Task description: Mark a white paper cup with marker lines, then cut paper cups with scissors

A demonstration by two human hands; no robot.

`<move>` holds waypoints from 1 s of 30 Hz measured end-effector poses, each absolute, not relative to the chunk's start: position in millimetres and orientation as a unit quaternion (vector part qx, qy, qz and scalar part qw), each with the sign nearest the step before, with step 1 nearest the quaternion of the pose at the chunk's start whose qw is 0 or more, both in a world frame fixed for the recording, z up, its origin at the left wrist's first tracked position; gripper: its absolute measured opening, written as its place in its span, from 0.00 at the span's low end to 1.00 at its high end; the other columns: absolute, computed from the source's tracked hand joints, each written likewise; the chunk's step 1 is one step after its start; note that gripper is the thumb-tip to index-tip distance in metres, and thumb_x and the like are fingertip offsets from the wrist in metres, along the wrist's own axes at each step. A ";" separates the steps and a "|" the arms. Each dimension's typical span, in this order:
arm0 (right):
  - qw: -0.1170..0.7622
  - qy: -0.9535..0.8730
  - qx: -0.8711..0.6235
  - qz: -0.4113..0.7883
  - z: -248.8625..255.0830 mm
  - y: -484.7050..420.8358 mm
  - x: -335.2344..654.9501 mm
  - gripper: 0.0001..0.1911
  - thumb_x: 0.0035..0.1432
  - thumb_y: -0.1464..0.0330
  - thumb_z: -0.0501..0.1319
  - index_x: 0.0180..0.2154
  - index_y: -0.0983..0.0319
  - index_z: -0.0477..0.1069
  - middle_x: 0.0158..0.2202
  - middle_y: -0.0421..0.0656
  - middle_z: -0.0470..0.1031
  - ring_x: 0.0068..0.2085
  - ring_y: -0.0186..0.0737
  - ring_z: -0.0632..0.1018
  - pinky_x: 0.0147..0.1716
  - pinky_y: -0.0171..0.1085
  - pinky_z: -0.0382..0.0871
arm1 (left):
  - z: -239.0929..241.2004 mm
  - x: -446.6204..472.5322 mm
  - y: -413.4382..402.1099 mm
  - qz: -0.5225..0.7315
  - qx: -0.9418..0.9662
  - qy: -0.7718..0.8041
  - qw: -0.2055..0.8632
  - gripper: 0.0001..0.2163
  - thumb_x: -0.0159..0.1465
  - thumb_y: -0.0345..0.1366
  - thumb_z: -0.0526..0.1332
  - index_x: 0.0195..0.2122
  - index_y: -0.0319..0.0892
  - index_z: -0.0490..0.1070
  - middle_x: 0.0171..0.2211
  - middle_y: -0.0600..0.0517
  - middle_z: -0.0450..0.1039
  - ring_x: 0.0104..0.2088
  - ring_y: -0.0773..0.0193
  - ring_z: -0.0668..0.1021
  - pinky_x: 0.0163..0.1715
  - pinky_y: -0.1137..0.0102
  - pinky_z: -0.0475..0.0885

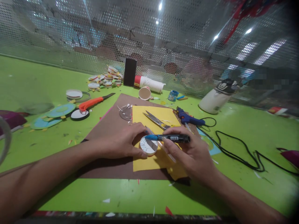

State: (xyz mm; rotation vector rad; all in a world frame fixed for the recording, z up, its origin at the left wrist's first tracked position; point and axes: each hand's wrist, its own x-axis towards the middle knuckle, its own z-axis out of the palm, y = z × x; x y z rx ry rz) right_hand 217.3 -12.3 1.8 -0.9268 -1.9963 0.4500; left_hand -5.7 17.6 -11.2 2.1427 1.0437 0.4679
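My left hand (130, 141) pinches the rim of a small white disc (147, 149) between thumb and fingers. Blue dots and thin dark lines mark the left part of the disc. In my right hand (191, 152) is a marker (173, 138) with a black barrel and a blue tip end, its tip over the disc; whether it touches cannot be made out. Beneath both hands lies yellow paper (140, 165) on a brown sheet (105, 168). Open-bladed scissors (156, 119) rest on the yellow paper just beyond the marker.
A blue glue gun (189, 118) and its black cord (243, 158) lie to the right. Orange-handled cutter (91, 102), blue paper rings (46, 121) and piled decorated discs (107, 77) are at left. Stacked paper cups (151, 84), a phone (130, 72) and a white jug (215, 99) stand farther back.
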 end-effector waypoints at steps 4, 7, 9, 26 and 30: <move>0.408 -0.816 -0.375 0.165 4.7 -12.2 219.5 0.03 0.61 0.71 0.63 0.38 0.58 0.72 0.33 0.40 0.80 0.33 0.37 0.80 0.33 0.34 0.75 | -11.1 -6.1 18.0 0.175 0.827 0.406 0.347 0.20 0.58 0.43 0.67 0.50 0.44 0.70 0.46 0.50 0.72 0.44 0.57 0.72 0.43 0.65 0.67; 0.384 -0.832 -0.370 0.150 5.2 -12.5 221.9 0.05 0.62 0.71 0.62 0.40 0.59 0.72 0.36 0.41 0.81 0.35 0.38 0.80 0.35 0.34 0.75 | -11.0 -6.4 18.3 0.171 0.829 0.406 0.345 0.19 0.59 0.43 0.68 0.50 0.44 0.70 0.46 0.50 0.72 0.45 0.56 0.72 0.44 0.65 0.66; 0.375 -0.843 -0.360 0.141 4.7 -12.8 223.4 0.05 0.62 0.72 0.62 0.41 0.59 0.71 0.36 0.41 0.81 0.36 0.38 0.81 0.35 0.33 0.75 | -10.8 -6.5 18.3 0.171 0.830 0.404 0.344 0.19 0.59 0.43 0.68 0.50 0.44 0.70 0.46 0.50 0.72 0.46 0.56 0.72 0.45 0.65 0.66; 0.379 -0.861 -0.322 0.104 2.1 -15.2 226.3 0.09 0.62 0.74 0.61 0.45 0.60 0.69 0.39 0.42 0.80 0.39 0.35 0.80 0.39 0.31 0.73 | -9.4 -5.6 17.8 0.174 0.834 0.395 0.344 0.19 0.60 0.44 0.67 0.50 0.44 0.70 0.45 0.50 0.72 0.46 0.56 0.71 0.45 0.65 0.66; 0.412 -0.838 -0.351 0.060 5.1 -16.9 226.6 0.06 0.63 0.71 0.62 0.43 0.60 0.71 0.36 0.41 0.79 0.36 0.35 0.80 0.39 0.32 0.72 | -10.0 -6.6 17.6 0.163 0.833 0.410 0.334 0.19 0.59 0.45 0.67 0.48 0.42 0.69 0.44 0.51 0.71 0.44 0.57 0.72 0.43 0.65 0.66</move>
